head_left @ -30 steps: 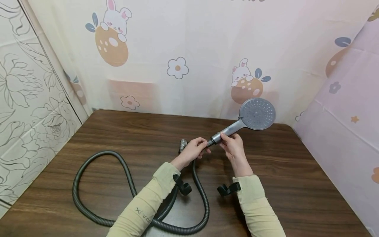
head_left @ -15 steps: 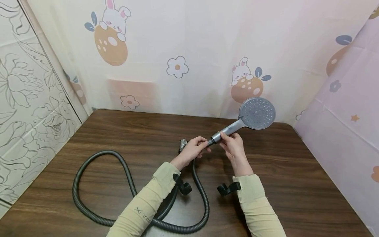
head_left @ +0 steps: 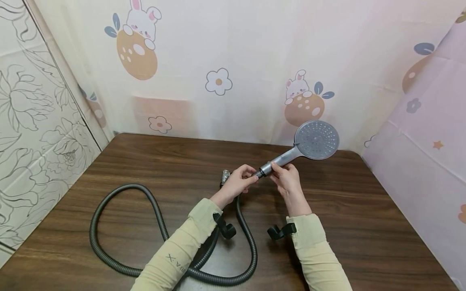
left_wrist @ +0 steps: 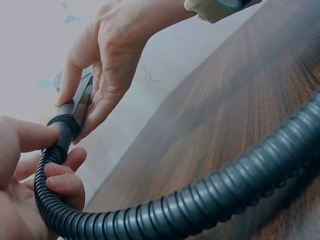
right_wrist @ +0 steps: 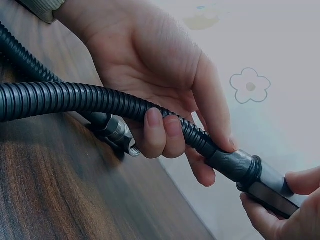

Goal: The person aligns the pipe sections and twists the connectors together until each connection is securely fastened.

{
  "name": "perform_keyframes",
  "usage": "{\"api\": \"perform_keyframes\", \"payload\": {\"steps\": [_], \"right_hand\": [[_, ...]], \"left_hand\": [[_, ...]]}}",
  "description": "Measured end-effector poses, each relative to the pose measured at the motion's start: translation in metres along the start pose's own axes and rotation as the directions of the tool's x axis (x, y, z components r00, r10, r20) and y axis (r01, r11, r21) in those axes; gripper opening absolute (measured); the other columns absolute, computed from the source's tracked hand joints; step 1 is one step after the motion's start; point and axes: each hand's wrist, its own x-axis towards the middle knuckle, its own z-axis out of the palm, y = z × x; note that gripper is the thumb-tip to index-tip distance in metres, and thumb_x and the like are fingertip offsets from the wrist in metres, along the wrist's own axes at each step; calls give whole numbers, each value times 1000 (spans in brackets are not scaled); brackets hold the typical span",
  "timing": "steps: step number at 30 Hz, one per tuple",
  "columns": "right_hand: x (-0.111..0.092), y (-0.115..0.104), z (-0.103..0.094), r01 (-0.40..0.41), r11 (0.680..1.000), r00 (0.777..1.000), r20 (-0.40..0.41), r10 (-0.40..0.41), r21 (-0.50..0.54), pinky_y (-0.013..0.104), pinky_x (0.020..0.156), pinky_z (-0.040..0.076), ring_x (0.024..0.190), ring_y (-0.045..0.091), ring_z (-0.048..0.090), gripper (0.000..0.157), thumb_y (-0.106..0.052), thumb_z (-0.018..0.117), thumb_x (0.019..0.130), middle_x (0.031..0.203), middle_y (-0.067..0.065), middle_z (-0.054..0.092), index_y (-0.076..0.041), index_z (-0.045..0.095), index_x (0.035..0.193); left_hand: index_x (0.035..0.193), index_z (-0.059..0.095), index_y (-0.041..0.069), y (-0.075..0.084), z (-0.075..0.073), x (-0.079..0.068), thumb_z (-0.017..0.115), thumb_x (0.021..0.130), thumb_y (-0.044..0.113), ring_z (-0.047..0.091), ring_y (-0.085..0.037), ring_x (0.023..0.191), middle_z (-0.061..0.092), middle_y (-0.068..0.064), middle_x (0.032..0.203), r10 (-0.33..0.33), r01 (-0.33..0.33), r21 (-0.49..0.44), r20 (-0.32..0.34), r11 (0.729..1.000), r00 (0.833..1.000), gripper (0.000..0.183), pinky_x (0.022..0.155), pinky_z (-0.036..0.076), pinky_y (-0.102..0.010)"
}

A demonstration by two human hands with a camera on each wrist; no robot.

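Note:
A grey shower head (head_left: 316, 140) with a round, nozzled face is raised over the far right part of the table. My right hand (head_left: 288, 182) pinches the lower end of its handle (head_left: 282, 158) between thumb and fingers. At the handle's base, my left hand (head_left: 236, 182) holds the collar (right_wrist: 231, 164) of the black ribbed hose (right_wrist: 65, 97). In the right wrist view, the left thumb lies on that collar while fingers curl around the hose behind it. The collar meets the handle at a dark ring (left_wrist: 65, 121).
The hose (head_left: 92, 226) loops over the wooden table (head_left: 364, 226) to the left and front. Its other end, a metal connector (head_left: 225, 177), lies just behind the left hand. A patterned curtain (head_left: 255, 48) hangs behind the table, with side panels left and right.
The left thumb and fingers have shifted their hold on the hose collar, with the thumb now straighter and nearer the handle. The right hand and shower head have stayed nearly still.

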Motion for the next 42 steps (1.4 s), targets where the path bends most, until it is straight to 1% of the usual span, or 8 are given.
{"api": "perform_keyframes", "payload": {"steps": [4, 12, 17, 26, 29, 34, 38, 42], "right_hand": [[0, 0, -1, 2, 1000, 1000, -1, -2, 5, 20, 72, 49, 77, 4, 61, 20, -3, 52, 90, 97, 5, 51, -7, 37, 103], [1, 0, 0, -9, 1000, 1000, 5, 9, -20, 23, 78, 49, 77, 4, 61, 21, -4, 51, 91, 109, 11, 47, -7, 36, 105], [0, 0, -1, -10, 1000, 1000, 7, 11, -25, 27, 86, 47, 78, 4, 61, 21, -4, 51, 91, 112, 12, 47, -7, 36, 106], [0, -1, -2, -28, 999, 1000, -2, 28, -37, 27, 87, 46, 80, 4, 61, 23, -6, 52, 91, 112, 11, 47, -7, 37, 108], [0, -1, -2, -27, 999, 1000, -4, 27, -44, 24, 83, 48, 80, 5, 60, 24, -7, 52, 91, 112, 10, 47, -7, 36, 109], [0, -1, -1, -18, 999, 1000, -6, 18, -48, 21, 75, 49, 78, 3, 60, 25, -6, 52, 91, 108, 9, 46, -6, 36, 110], [-1, -2, -1, -18, 999, 1000, -1, 18, -43, 25, 83, 48, 80, 4, 59, 28, -5, 51, 91, 108, 9, 45, -4, 35, 114], [-1, -2, -1, -18, 999, 1000, 7, 18, -43, 33, 94, 42, 85, 7, 58, 32, -5, 50, 91, 110, 10, 44, -2, 33, 118]], "left_hand": [[111, 53, 10, 0, 1, 0, 56, 91, 23, 43, -11, 61, 61, -21, 106, 0, 0, -7, -4, 1000, 1000, 24, 58, 43, -24], [109, 53, 10, 0, 0, -1, 41, 98, 23, 41, -12, 56, 61, -24, 105, 7, -7, -64, -3, 998, 1000, 21, 51, 38, -22], [110, 53, 11, 0, 0, -1, 42, 97, 22, 41, -12, 56, 62, -24, 103, 19, -19, -68, 3, 997, 1000, 20, 51, 38, -22], [111, 53, 11, 0, 0, -1, 48, 95, 19, 43, -12, 58, 55, -27, 101, 34, -34, -55, -10, 998, 999, 19, 52, 39, -23], [111, 53, 12, 1, 0, -1, 50, 94, 19, 43, -13, 59, 52, -18, 93, 37, -37, -42, -17, 998, 999, 19, 52, 40, -24], [114, 52, 11, 2, 1, -1, 51, 94, 22, 43, -13, 60, 50, -5, 88, -8, 7, -28, -14, 1000, 1000, 23, 55, 41, -26], [116, 53, 8, 3, 1, 0, 47, 95, 26, 43, -13, 59, 53, -8, 86, -57, 57, -50, 0, 997, 998, 28, 55, 40, -26], [116, 51, 2, 19, 1, -10, 42, 97, 21, 40, -13, 58, 61, -18, 95, -63, 64, -66, 12, 996, 998, 28, 54, 38, -24]]}}
